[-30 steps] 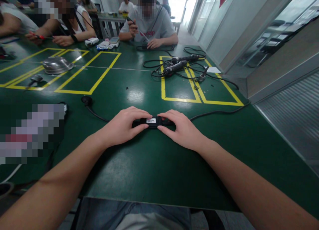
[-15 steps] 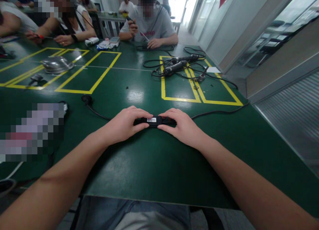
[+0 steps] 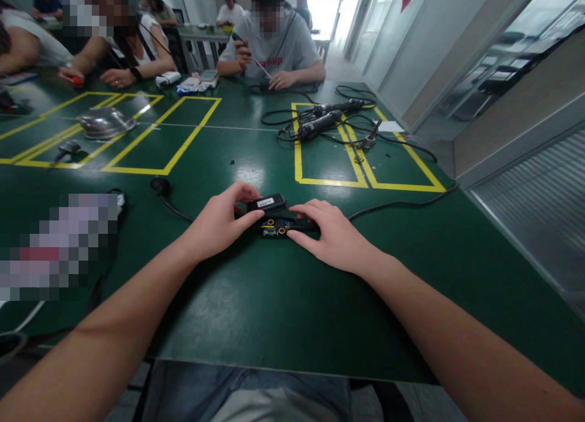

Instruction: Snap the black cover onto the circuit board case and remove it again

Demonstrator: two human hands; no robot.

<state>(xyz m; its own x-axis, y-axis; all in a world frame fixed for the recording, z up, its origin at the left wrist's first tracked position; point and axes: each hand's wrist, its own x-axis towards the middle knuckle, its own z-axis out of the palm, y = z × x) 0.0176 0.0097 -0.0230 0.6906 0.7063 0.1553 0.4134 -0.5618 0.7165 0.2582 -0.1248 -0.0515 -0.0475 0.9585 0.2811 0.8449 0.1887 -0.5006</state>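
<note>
My left hand (image 3: 228, 218) pinches a black plastic cover (image 3: 269, 203) with a white label, lifted and tilted just above the lower half of a small black housing (image 3: 274, 233). Inside that open housing, a circuit board with copper-coloured coils and blue and yellow parts shows. My right hand (image 3: 324, 227) is at the housing's right end, thumb and fingers on either side of it; the part between them is partly hidden. A black cable (image 3: 402, 204) leads off to the right, and another cable runs left to a black plug (image 3: 159, 185).
Ahead on the green table (image 3: 228, 300) lie black electric screwdrivers (image 3: 320, 125) with coiled cords, a metal bowl-like part (image 3: 106, 122) and yellow tape outlines. A blurred-out object (image 3: 68, 245) lies at the left. Across the table a person (image 3: 274, 50) works with a screwdriver.
The labelled cover has come off the housing, raised by my left hand, and the circuit board inside now shows. My right hand has stayed almost in place.
</note>
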